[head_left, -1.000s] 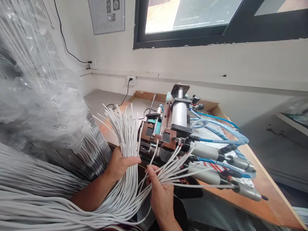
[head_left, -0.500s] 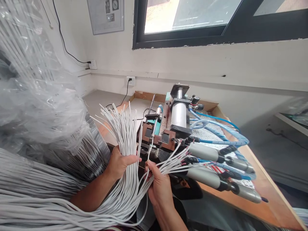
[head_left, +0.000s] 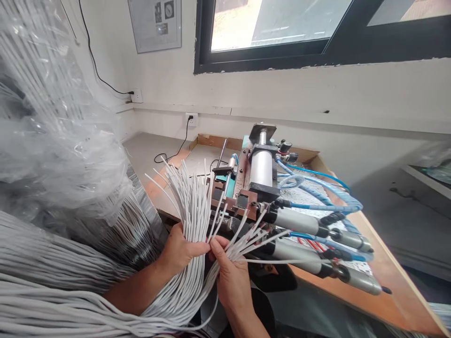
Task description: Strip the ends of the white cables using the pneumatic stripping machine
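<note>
A thick bundle of white cables stands upright in my left hand, whose thumb lies across the front. My right hand is closed on a smaller bunch of white cables, their ends fanned to the right. The fingertips of both hands meet around a few cables between the bunches. Just beyond them is a pneumatic machine with a silver cylinder and a brown front plate. The cables' long lengths run off to the left.
More cables wrapped in clear plastic are piled at the left. Grey cylinders and blue air hoses occupy the right of the wooden bench. A power cord hangs from a wall socket behind.
Both bunches have shifted slightly right and down, away from the machine's front. The cable at the machine's front plate has come back, and my hands have drawn together.
</note>
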